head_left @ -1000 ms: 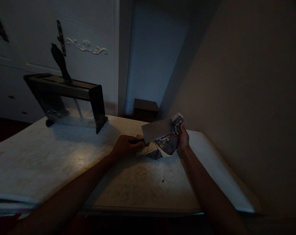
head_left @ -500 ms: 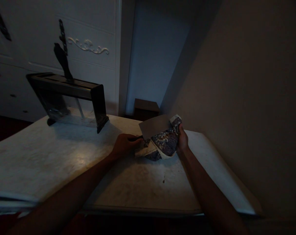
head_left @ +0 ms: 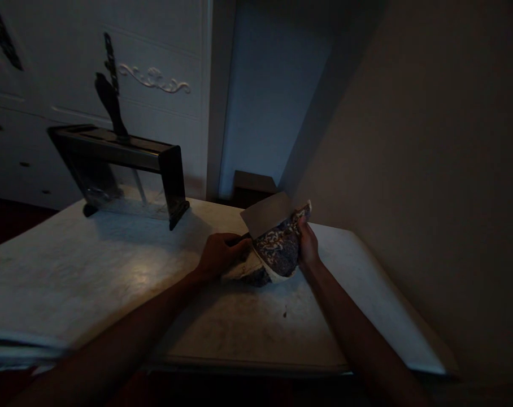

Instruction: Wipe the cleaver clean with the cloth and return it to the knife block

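My left hand [head_left: 220,254] is closed round the dark handle of a cleaver [head_left: 267,216]. Its broad grey blade points right and tilts upward. A dark cloth [head_left: 279,251] with a pale swirl pattern and a cream edge lies bunched along the blade's lower side. My right hand [head_left: 308,243] grips the cloth at its right end, near the blade's tip. Both are held just above the table. The cloth hides part of the blade's lower edge, and the right fingers are partly behind the cloth.
A knife block [head_left: 172,169] with clear sides stands at the back left, one black-handled knife [head_left: 110,104] upright in it. The pale table [head_left: 91,282] has a small dark speck [head_left: 285,314] near me. A wall [head_left: 430,169] rises on the right, white cabinets [head_left: 155,34] behind.
My right hand has moved a little left and down with the cloth along the blade. The cloth's upper end has folded over. The cleaver has tilted slightly more upward.
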Motion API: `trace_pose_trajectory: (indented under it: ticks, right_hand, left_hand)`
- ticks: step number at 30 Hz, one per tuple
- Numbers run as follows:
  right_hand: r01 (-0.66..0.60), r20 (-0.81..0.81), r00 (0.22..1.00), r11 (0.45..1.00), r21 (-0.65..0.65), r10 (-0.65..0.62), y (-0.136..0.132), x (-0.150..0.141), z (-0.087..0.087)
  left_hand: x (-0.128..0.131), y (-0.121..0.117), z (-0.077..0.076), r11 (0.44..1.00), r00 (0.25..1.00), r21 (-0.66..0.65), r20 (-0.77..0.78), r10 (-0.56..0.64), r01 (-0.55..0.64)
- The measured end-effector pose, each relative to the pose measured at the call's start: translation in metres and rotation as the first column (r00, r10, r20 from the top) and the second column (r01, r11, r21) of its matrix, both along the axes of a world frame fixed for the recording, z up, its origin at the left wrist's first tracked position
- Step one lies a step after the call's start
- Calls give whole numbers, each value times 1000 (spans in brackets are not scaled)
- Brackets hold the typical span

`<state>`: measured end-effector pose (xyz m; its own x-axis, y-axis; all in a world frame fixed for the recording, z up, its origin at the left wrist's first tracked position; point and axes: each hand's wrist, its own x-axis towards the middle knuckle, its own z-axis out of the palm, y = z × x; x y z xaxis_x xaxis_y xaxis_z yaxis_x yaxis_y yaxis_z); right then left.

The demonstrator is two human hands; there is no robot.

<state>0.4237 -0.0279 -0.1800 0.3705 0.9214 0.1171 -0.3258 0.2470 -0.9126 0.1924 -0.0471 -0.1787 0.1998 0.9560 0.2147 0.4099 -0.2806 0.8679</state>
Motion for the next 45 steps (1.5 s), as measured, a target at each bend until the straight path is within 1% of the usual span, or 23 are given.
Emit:
trace_pose_trajectory:
  ticks: [4,11,14,17,20,24,28,32,35,37,41,45]
  right_hand:
    - [-8,56,998,1000,-6,8,-10,-18,6]
    - [-117,137,983,992,-38,121,-21,-35,6]
    - [-165,184,968,985,-51,171,-25,-38,5]
    - [-234,215,945,969,-79,246,-28,-41,3]
    - [-275,260,921,957,-95,291,-31,-44,0]
    - [-320,328,885,943,-88,330,-34,-47,0]
    - [-370,412,833,926,-78,368,-35,-46,-1]
    - [-408,449,805,912,-55,387,-35,-44,-1]
    - [-410,460,802,911,-38,381,-34,-44,1]
    - [-379,446,824,925,-26,350,-33,-45,2]
    - [-246,358,906,969,9,227,-29,-47,1]
    - [-133,357,929,989,68,100,-24,-45,-1]
  left_hand:
    - [7,-6,1,998,1000,63,-22,-13,14]
    - [10,-10,5,995,997,91,-64,35,-29]
    - [10,-10,5,995,998,95,-44,39,-35]
    - [11,-10,5,993,999,105,-7,49,-48]
    - [12,-10,7,992,997,102,17,73,-74]
    - [13,-10,8,991,994,92,48,95,-99]
    - [13,-8,7,990,990,78,95,106,-113]
    - [13,-8,6,990,987,56,102,122,-128]
    - [13,-9,5,986,986,59,73,152,-157]
    - [12,-8,4,984,985,64,53,165,-169]
    - [12,-8,3,985,987,69,44,156,-159]
    - [11,-8,3,984,985,62,33,168,-170]
